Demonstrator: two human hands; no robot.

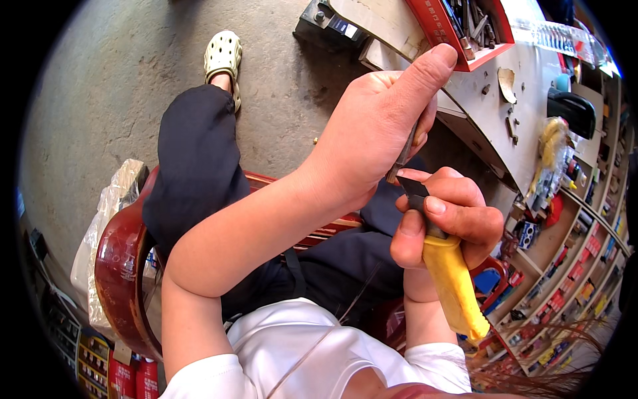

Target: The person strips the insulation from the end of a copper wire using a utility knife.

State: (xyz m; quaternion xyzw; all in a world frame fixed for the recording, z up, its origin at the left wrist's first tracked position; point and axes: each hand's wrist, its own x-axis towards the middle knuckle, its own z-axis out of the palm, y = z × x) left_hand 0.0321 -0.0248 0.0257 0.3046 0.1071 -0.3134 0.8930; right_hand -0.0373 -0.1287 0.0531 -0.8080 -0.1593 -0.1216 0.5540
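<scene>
My left hand (381, 119) is closed around a thin dark rod (404, 152), whose lower end sticks out below the fingers. A short dark blade (412, 187) points up from my right hand (448, 214), its tip beside or against the end of the rod; I cannot tell if they touch. My right fingers grip this knife near the base of the blade. Its yellow-wrapped handle (451, 289) slants down below the hand. Both hands are in the air above my lap, close together. What the left palm hides of the rod cannot be seen.
A red box (491, 60) of metal pieces stands on the white table (478, 107), with a curved shard (507, 85) and small dark bits nearby. A black battery (329, 25) is on the floor. A red wooden armrest (119, 269) curves at left; stocked shelves (573, 294) stand at right.
</scene>
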